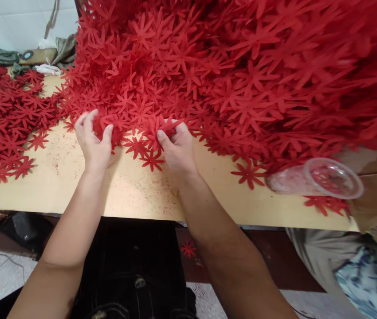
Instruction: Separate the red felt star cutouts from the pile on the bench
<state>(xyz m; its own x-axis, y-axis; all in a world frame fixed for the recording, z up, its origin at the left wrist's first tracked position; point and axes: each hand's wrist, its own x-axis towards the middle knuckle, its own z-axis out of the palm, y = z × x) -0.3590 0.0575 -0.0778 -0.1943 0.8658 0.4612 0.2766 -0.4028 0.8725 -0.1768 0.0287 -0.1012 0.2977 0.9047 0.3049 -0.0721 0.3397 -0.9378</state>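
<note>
**Head view: small bunch in grip, most cutouts loose**

Right hand [178, 149]: grip closed on red flower cutouts [154, 130], thumb on top, just over the surface [131, 192]. Left hand [92, 141]: thumb and fingers parted; can't tell through blur whether anything's held. Apparently gathered: that bunch. Remaining: large heap [182, 75] beyond, smaller pile [12, 122] leftward.

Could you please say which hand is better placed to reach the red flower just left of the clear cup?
Probably the right hand: it lies nearer that red flower than the left hand, though it seems to be pinching other flowers.
</note>
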